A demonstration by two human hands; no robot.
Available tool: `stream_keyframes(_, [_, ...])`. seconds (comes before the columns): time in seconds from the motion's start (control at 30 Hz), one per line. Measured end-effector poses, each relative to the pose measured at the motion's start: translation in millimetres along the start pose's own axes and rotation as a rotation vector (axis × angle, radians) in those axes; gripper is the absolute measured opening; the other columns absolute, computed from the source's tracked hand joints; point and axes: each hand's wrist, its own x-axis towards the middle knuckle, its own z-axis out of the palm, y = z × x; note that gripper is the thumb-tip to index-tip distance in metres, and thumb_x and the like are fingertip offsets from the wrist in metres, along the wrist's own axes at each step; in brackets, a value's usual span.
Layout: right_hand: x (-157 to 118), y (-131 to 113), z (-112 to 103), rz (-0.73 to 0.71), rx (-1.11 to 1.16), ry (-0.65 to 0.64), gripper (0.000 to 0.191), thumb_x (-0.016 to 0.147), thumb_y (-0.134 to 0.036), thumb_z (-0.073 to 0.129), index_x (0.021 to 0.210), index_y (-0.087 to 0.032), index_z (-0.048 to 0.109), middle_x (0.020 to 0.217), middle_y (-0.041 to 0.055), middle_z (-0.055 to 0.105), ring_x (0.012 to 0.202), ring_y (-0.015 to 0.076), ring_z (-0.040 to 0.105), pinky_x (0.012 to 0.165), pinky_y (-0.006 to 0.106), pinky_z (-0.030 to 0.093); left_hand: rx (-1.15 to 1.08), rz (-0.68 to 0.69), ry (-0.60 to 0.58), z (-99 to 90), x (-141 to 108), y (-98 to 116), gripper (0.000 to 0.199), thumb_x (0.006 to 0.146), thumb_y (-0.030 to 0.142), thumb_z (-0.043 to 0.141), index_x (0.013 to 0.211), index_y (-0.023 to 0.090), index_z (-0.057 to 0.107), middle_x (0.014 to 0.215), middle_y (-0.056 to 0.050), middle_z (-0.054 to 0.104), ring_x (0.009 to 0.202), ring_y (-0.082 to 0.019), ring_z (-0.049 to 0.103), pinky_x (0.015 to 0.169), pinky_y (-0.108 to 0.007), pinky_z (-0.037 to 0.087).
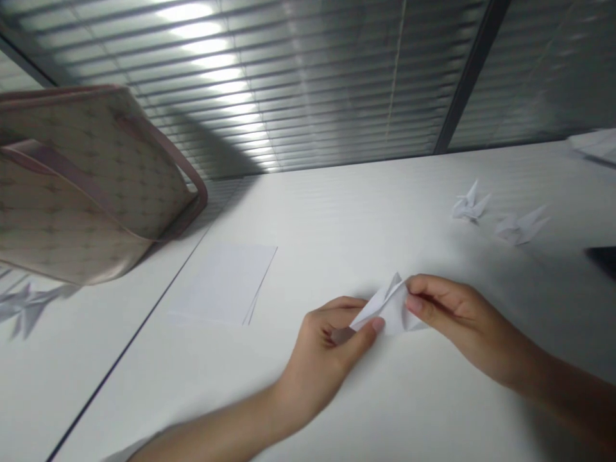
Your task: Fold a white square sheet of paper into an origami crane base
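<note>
Pinching one folded paper: left hand (327, 359), right hand (462, 324). Two origami cranes (491, 215) beyond; one handbag (96, 186) left.

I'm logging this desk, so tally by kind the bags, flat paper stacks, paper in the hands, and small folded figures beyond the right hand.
Bag: 1
Flat paper stack: 1
Held folded paper: 1
Folded figures beyond the right hand: 2
Total: 5
</note>
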Motion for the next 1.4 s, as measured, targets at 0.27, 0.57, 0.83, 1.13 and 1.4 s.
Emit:
stream_keyframes(0.27, [-2.6, -2.2, 5.3, -0.067, -0.048, -0.004, 0.005, 0.085, -0.026, 0.060, 0.082, -0.022, 0.062, 0.078, -0.0007, 0.063, 0.074, 0.0135, 0.060, 0.068, 0.024, 0.048, 0.047, 0.105, 0.150, 1.1, -8.0, -4.0, 0.008, 0.090, 0.026, 0.059, 0.097, 0.024, 0.063, 0.091, -0.001, 0.066, 0.087, -0.016, 0.060, 0.074, -0.023, 0.047])
stream_keyframes(0.57, [-2.5, -4.2, 6.6, 0.054, 0.066, -0.020, 0.014, 0.085, -0.034, 0.058, 0.081, -0.021, 0.060, 0.063, -0.0049, 0.051, 0.052, 0.0077, 0.043, 0.046, 0.020, 0.036, -0.079, 0.075, 0.090, 2.3, 1.4, 1.5, 0.009, 0.082, 0.022, 0.067, 0.075, 0.017, 0.068, 0.078, -0.004, 0.064, 0.075, -0.016, 0.058, 0.070, -0.027, 0.045])
stream_keyframes(0.83, [-1.4, -5.8, 5.0, 0.086, 0.075, -0.152, 0.014, 0.085, -0.032, 0.059, 0.078, -0.020, 0.059, 0.067, -0.0037, 0.054, 0.055, 0.0079, 0.047, 0.049, 0.019, 0.040, -0.051, 0.072, 0.134, 3.5, 1.0, 3.1, 0.007, 0.079, 0.024, 0.070, 0.076, 0.017, 0.071, 0.064, 0.001, 0.056, 0.059, -0.011, 0.046, 0.055, -0.025, 0.036])
stream_keyframes(1.13, [-5.1, -4.7, 10.8, -0.342, -0.246, 0.233, 0.003, 0.080, -0.023, 0.067, 0.079, -0.025, 0.069, 0.076, -0.0009, 0.071, 0.072, 0.0152, 0.066, 0.066, 0.026, 0.054, -0.083, 0.120, 0.146, 6.2, -3.9, 2.7, 0.004, 0.081, 0.019, 0.068, 0.078, 0.016, 0.068, 0.062, 0.001, 0.061, 0.054, -0.011, 0.058, 0.057, -0.023, 0.046])
stream_keyframes(1.4, [-6.5, -2.5, 14.6, -0.696, -0.520, 0.351, 0.015, 0.080, -0.013, 0.067, 0.090, -0.024, 0.071, 0.085, 0.0035, 0.071, 0.081, 0.0179, 0.065, 0.073, 0.032, 0.054, -0.100, 0.164, 0.164, 9.2, -6.8, 2.2, 0.004, 0.083, 0.012, 0.066, 0.084, 0.017, 0.065, 0.071, 0.001, 0.068, 0.063, -0.011, 0.067, 0.063, -0.019, 0.052])
